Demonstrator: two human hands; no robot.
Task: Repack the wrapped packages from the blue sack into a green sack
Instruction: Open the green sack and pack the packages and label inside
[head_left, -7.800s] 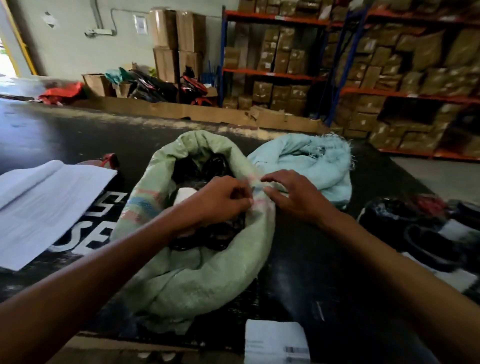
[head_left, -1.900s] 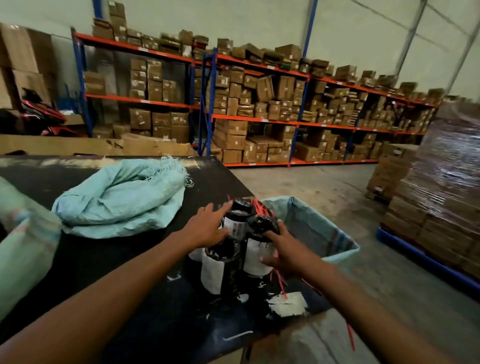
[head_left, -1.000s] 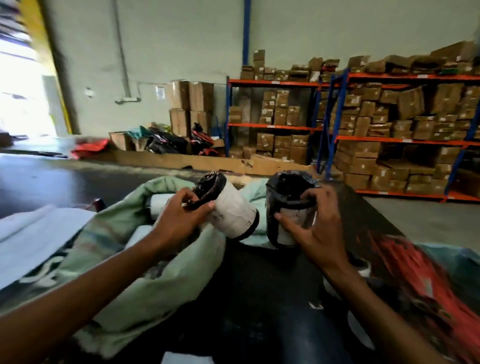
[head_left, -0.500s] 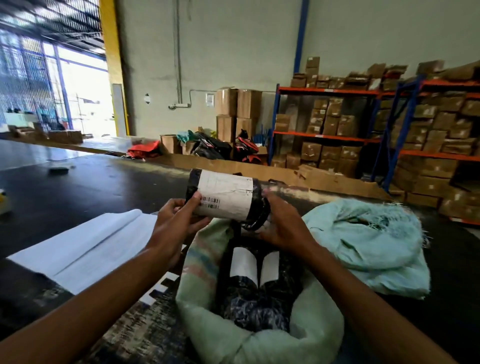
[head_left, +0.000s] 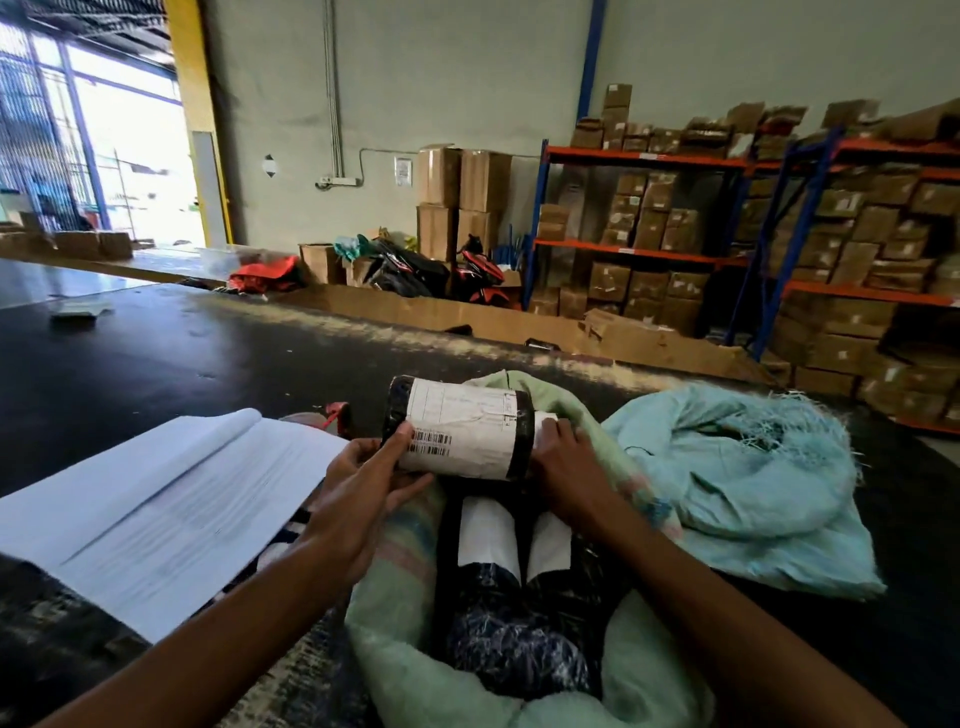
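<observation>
A black-wrapped cylindrical package (head_left: 462, 428) with a white barcode label lies sideways over the mouth of the green sack (head_left: 644, 670). My left hand (head_left: 363, 480) grips its left end, thumb on the label. My right hand (head_left: 563, 467) holds its right end. Inside the green sack, two more black packages with white labels (head_left: 511, 561) lie side by side below the held one. A light blue sack (head_left: 748, 483) lies crumpled and flat on the table to the right of the green sack.
The black table (head_left: 171, 358) carries a stack of white paper sheets (head_left: 150, 514) at my left and a small red item (head_left: 336, 413) behind them. Cardboard edging runs along the far side. Shelves of brown boxes (head_left: 831, 249) fill the right background.
The package I hold in both hands has come down a little toward the green sack's mouth. Earlier I took packages from the right side of the table and carried them over.
</observation>
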